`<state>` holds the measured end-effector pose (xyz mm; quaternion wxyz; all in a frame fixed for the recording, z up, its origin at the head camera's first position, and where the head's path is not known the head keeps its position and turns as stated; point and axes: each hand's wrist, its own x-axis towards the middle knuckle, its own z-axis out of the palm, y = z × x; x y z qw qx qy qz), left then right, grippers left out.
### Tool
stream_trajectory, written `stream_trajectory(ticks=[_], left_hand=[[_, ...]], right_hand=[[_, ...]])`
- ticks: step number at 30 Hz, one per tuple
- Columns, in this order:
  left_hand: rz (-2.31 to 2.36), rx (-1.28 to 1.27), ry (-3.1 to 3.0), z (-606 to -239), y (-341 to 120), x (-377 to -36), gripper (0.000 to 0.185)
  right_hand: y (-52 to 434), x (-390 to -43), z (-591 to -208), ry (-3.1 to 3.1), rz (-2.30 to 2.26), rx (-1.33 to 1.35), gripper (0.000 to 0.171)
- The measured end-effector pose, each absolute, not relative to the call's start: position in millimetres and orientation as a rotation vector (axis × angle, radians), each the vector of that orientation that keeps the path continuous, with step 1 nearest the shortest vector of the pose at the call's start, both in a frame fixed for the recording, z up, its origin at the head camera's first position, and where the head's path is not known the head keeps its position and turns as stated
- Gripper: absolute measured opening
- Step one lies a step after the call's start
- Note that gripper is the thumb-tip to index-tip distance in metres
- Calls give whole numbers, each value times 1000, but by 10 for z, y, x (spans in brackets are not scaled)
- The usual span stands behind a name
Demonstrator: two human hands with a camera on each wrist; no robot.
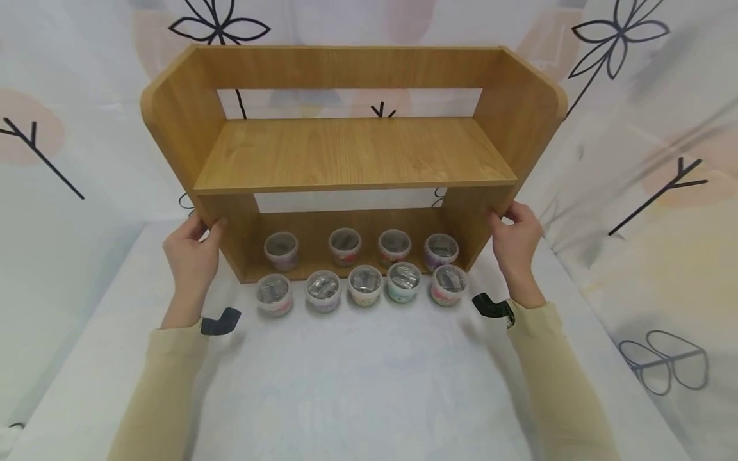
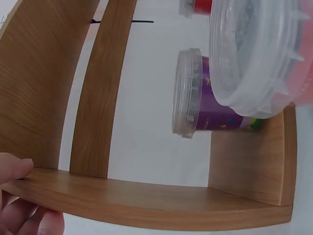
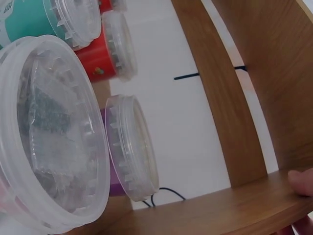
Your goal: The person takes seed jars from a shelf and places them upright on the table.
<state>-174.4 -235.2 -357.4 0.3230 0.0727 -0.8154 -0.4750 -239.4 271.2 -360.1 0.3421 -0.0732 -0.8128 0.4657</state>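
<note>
Nearest the head camera, two cream sleeves [image 1: 167,378] reached forward over the white-covered counter [image 1: 357,384], each wrist carrying a small black strap. The left hand [image 1: 190,256] gripped the front edge of the left side panel of the wooden shelf unit [image 1: 352,153], thumb on the inner face and fingers curled round the outside; the left wrist view showed the thumb [image 2: 14,167] lying on the panel's edge with the other fingertips below it. The right hand [image 1: 515,240] mirrored that grip on the right side panel, and the right wrist view caught one fingertip [image 3: 301,182] pressed on the wood. Gripping both ends at once looked like the way to keep so wide a piece level and steady, since one hand alone would let it twist. The shelf unit stood upright on the counter against the patterned backdrop [image 1: 646,128], its upper board bare. Four small lidded tubs [image 1: 344,246] sat in a row on the lower level, between the side panels, and five more tubs [image 1: 364,285] lined up just in front of it on the counter, the two rows near each other but apart. All had clear lids and coloured labels, a purple one [image 2: 215,107] showing close to the left wrist camera. Both hands sat low on the panels, near the base, well outside the tubs.
</note>
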Motion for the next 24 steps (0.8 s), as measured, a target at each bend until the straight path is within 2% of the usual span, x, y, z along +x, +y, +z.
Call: stream_trajectory(ticks=[7,15,24], left_hand=[[-1267,238,-2188,-3535,-2392,-1611,43],[-1058,321,-2276,-3462,-2474,-1501,35],[-1083,326,-2269,-3453,-2463,-1380,36]], right_hand=[[2707,-2378,-3588,-2165,1269,-234,34],[2691,-2410,-3622,-2196,1184,-205,34],[2723,-2469,-3653,-2158,1123,-172,31]])
